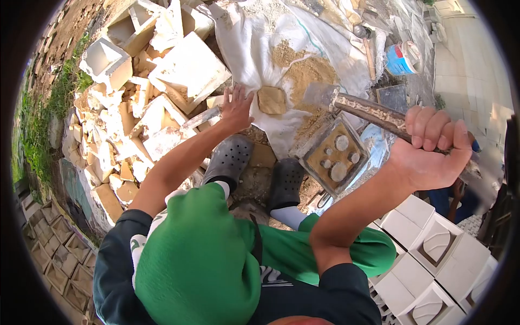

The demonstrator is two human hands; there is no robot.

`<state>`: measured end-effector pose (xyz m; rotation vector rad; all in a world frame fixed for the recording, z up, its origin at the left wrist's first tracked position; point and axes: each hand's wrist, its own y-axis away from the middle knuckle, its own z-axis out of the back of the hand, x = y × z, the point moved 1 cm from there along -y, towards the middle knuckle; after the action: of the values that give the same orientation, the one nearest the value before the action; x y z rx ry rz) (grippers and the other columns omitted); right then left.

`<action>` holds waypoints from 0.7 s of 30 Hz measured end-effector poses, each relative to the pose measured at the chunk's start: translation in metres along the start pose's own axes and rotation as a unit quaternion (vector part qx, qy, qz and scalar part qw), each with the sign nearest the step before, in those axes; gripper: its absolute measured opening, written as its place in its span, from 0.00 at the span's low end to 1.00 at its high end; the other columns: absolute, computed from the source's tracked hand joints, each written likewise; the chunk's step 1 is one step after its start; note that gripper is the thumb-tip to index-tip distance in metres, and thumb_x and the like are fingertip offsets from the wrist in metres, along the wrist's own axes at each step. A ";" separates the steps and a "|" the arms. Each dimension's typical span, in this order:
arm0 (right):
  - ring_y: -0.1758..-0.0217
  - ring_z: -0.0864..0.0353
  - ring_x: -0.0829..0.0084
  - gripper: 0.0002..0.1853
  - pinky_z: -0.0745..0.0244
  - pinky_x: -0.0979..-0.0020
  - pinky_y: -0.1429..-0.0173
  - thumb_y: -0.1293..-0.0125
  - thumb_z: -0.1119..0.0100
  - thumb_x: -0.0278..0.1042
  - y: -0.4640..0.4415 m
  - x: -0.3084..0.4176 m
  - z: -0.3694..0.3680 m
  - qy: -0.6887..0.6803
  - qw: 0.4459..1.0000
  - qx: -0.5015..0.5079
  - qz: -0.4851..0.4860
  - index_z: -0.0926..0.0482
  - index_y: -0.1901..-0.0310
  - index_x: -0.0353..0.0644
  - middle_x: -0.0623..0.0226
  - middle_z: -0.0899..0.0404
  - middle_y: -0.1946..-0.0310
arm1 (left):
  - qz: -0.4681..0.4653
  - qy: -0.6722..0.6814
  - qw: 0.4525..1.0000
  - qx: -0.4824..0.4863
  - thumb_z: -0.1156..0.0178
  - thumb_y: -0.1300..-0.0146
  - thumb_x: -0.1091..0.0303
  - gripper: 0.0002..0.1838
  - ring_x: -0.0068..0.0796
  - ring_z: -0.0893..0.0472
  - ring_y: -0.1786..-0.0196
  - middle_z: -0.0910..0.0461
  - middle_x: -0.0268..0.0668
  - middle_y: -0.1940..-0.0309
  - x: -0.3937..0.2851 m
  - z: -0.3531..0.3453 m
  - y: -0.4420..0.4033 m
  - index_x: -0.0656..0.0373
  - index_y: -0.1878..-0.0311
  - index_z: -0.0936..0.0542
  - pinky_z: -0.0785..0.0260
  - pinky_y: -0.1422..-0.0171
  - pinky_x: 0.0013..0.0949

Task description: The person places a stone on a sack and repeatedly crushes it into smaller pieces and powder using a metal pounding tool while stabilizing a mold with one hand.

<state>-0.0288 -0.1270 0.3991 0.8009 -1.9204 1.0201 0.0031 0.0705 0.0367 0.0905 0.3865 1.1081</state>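
My right hand (433, 138) is raised at the right, its fingers wrapped round the worn wooden handle of a hammer-like tool (374, 111). The tool's flat grey head points left, above the white sack cloth (246, 49); its far end behind my hand is blurred. My left hand (236, 110) has its fingers spread at the edge of a heap of broken pale pieces (130, 127). Whether it touches them I cannot tell. Just right of it, a tan block (272, 101) lies on the cloth, beside loose sandy powder (306, 81).
A square framed mould (319, 151) with several round knobs lies near my right shoe (285, 181). Further back stand a blue-and-white bucket (400, 60) and a wooden handle (370, 57). White moulded blocks (414, 216) are stacked lower right, near a partly hidden person (441, 201).
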 end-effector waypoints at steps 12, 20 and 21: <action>0.84 0.45 0.83 0.11 0.49 0.76 0.79 0.39 0.50 0.22 0.075 -0.213 0.022 0.107 0.988 0.001 -0.114 0.38 0.75 0.44 0.77 0.43 0.85 | 0.017 0.009 1.000 0.014 0.32 0.51 0.49 0.49 0.48 0.55 0.24 0.51 0.51 0.28 0.000 -0.009 0.000 0.57 0.30 0.44 0.62 0.26 0.61; 0.86 0.47 0.83 0.15 0.51 0.76 0.81 0.38 0.49 0.26 0.012 -0.104 -0.017 0.017 0.991 0.084 -0.100 0.40 0.81 0.44 0.75 0.43 0.88 | 0.012 0.031 0.999 -0.006 0.32 0.52 0.50 0.48 0.48 0.54 0.24 0.49 0.50 0.28 0.002 -0.007 0.000 0.56 0.30 0.43 0.62 0.26 0.62; 0.86 0.47 0.83 0.15 0.51 0.76 0.81 0.39 0.49 0.26 0.009 -0.092 -0.016 0.008 0.992 0.086 -0.097 0.41 0.81 0.44 0.75 0.43 0.88 | 0.013 0.035 0.999 -0.013 0.32 0.51 0.51 0.47 0.47 0.53 0.24 0.48 0.50 0.29 0.003 -0.006 0.000 0.55 0.30 0.44 0.63 0.26 0.60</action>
<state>0.0142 -0.0945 0.3218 1.0508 -1.7189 1.0774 0.0018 0.0725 0.0301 0.0337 0.4336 1.1447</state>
